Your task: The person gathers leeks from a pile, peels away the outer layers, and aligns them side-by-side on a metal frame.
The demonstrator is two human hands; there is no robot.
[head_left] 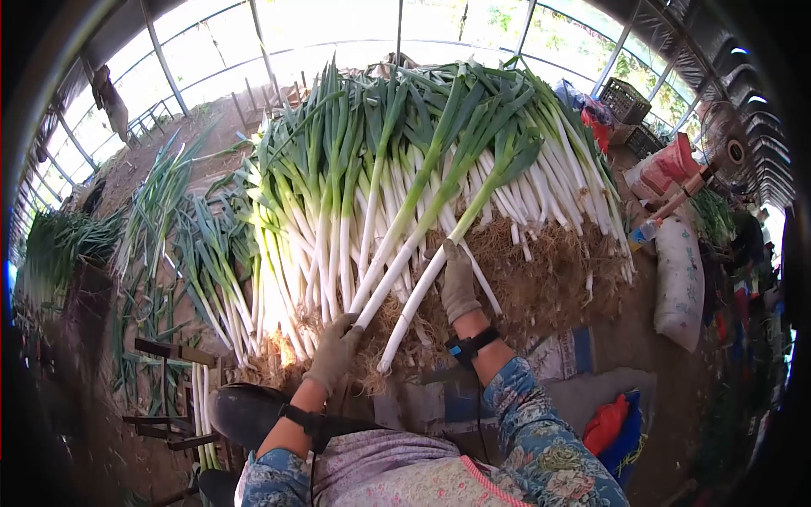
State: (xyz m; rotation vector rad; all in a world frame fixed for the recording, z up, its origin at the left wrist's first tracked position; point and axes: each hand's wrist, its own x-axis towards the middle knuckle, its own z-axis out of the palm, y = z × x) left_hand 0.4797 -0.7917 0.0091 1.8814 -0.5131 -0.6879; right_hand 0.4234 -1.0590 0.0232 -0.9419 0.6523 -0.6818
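A big heap of long green onions (405,127) lies in front of me, green leaves pointing away and white stalks toward me. Many still have brown roots (541,262). My left hand (334,351), in a work glove, is closed at the lower white end of a green onion (397,270) slanting over the heap. My right hand (459,283), also gloved, is closed around the white stalk of another green onion (410,321), whose bare white end points down toward me. The palm side of both hands is hidden.
More green onions (220,287) lie at the left beside a metal rack (173,351) holding several stalks. A stuffed white sack (678,283), a red bucket (663,169), a fan (731,150) and black crates (623,101) stand at the right. Red and blue cloth (612,431) lies near my right arm.
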